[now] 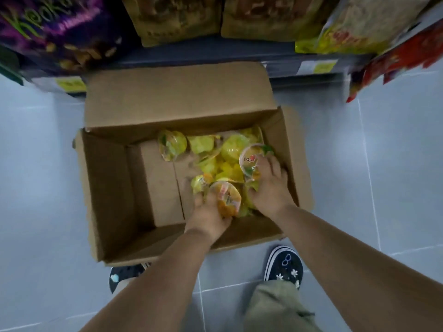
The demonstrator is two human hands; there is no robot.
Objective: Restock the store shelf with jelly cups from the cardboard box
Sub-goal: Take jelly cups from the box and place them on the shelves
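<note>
An open cardboard box (115, 188) stands on the floor below me. Several yellow jelly cups (230, 149) lie heaped in its right half, and one cup (172, 144) lies apart at the back. My left hand (206, 216) is inside the box and grips an orange-yellow jelly cup (227, 200) near the front wall. My right hand (271, 188) is beside it, fingers curled round a jelly cup with a white lid (249, 161). The store shelf (215, 56) runs along the top of the view, behind the box.
Snack bags fill the shelf: a purple bag (48, 27) at left, brown bags (172, 17) in the middle, yellow (347, 37) and red (402, 58) bags at right. The box's back flap (177, 97) leans toward the shelf. My shoes (284, 264) stand on grey tiles.
</note>
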